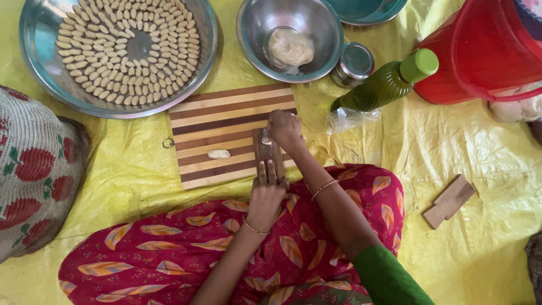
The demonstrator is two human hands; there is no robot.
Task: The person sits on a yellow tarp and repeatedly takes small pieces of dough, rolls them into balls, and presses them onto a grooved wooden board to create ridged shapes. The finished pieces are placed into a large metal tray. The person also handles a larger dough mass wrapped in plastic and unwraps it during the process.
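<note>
- A green plastic bottle (pixel 379 86) lies on its side at the far right of the striped board, its body dark olive-green and see-through, tapering towards a light green screw cap that points right, towards the red tub. No label shows on the side that faces up.
- A crumpled clear plastic bag (pixel 351 118) lies on the yellow sheet just beside the bottle's base, on its near side; it looks flat and nearly empty.
- No printed labels, signs or screens are in view anywhere in the scene.
</note>
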